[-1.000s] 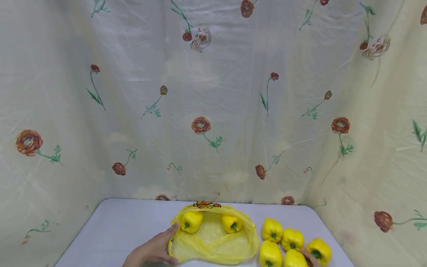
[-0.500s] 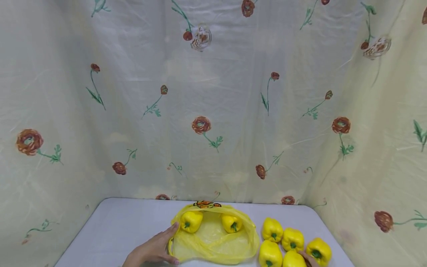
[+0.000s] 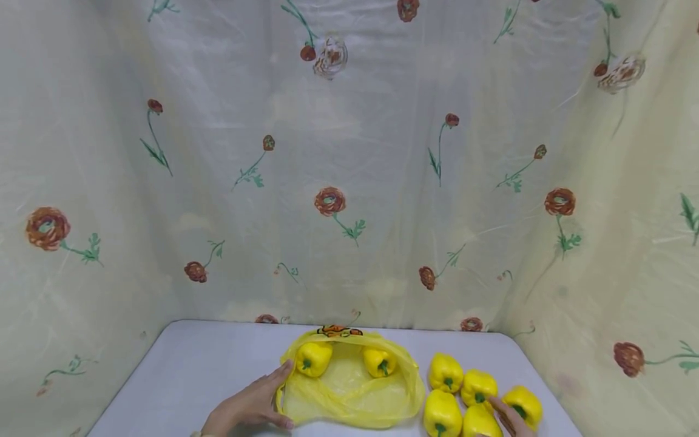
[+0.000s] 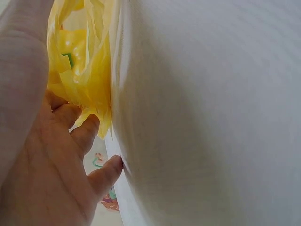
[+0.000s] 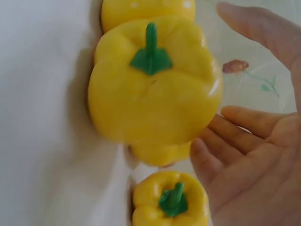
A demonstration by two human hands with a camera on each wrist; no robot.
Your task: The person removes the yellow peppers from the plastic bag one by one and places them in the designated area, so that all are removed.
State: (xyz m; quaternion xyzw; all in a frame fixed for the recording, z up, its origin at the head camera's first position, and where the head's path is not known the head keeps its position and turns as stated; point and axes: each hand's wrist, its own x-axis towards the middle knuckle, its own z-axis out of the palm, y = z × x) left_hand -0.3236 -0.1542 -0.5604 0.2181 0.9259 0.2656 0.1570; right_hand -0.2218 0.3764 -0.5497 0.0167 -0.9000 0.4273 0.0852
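Your left hand (image 3: 248,405) is touching the left edge of a yellow plastic bag (image 3: 374,413), thumb and fingers apart; two yellow bell peppers (image 3: 314,359) are sitting inside. Your right hand (image 3: 513,419), also spread, is straddling the near middle pepper (image 3: 480,423) among five resting on the worktop (image 3: 207,364) right of the bag.

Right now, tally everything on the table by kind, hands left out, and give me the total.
Bag: 1
Peppers: 7 in sight, 2 inside the bag and 5 outside it
Total: 8
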